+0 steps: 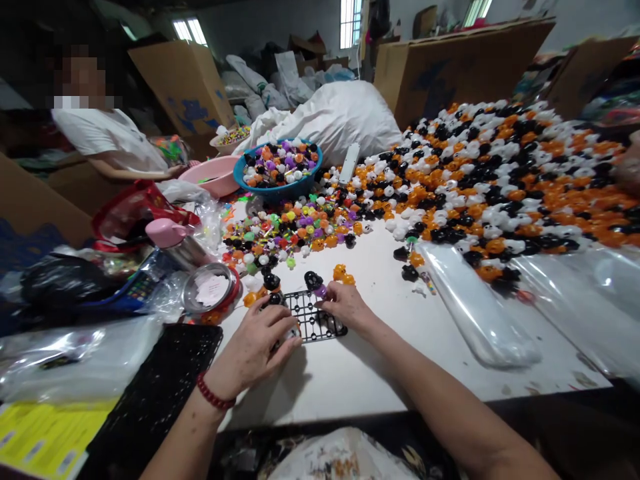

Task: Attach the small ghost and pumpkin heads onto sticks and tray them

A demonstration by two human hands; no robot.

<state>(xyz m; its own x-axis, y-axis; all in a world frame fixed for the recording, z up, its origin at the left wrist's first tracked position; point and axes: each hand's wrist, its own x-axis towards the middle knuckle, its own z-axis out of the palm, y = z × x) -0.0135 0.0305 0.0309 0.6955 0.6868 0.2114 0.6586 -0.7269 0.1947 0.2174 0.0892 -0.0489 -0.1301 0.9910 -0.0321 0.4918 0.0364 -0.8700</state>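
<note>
My left hand (257, 340), with a dark red bead bracelet at its wrist, curls its fingers over the left end of a black plastic grid (313, 310). Small toy pieces partly show under these fingers. My right hand (347, 307) pinches a small black-and-purple toy figure (315, 281) above the grid's upper right part. Behind the grid, an orange toy piece (343, 273) lies just past my right hand. Another black toy piece (271, 281) is beyond my left fingers. My right hand hides part of the grid.
A blue basin (277, 193) of mixed small toys stands behind a loose colourful pile (300, 227). Orange, white and black pieces (480, 173) heap at right, near clear plastic bags (475, 307). Left are a round tin (213, 290) and black grids (155, 387). A person (115, 143) is at back left.
</note>
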